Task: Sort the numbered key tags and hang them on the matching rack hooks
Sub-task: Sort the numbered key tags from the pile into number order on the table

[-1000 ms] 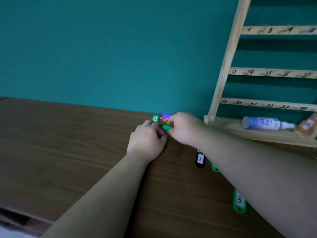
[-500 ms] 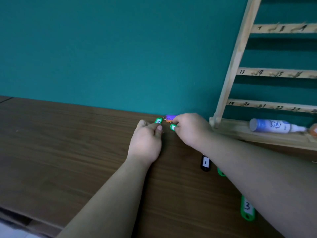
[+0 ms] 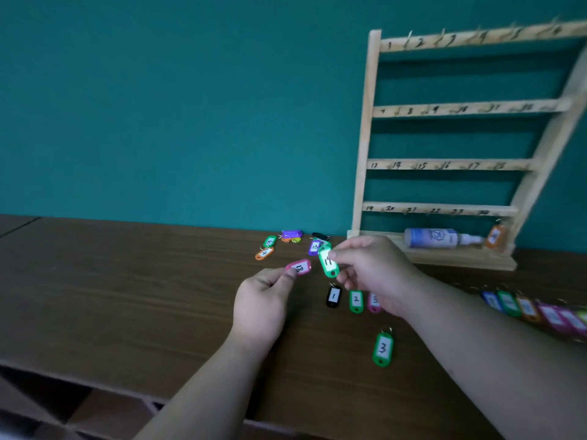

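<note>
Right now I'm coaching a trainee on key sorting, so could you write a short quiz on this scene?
1. True or false: the left hand pinches the pink plastic key tag marked 18.
2. Which colour is the oblong plastic key tag that the right hand holds? A black, B green, C orange.
3. Fill in: the black plastic key tag lying on the brown wooden table bears the number ___.
Key: 1 true; 2 B; 3 the number 1.

Office-like room: teal wall (image 3: 158,106), wooden desk (image 3: 95,296), numbered key rack (image 3: 444,165).
</note>
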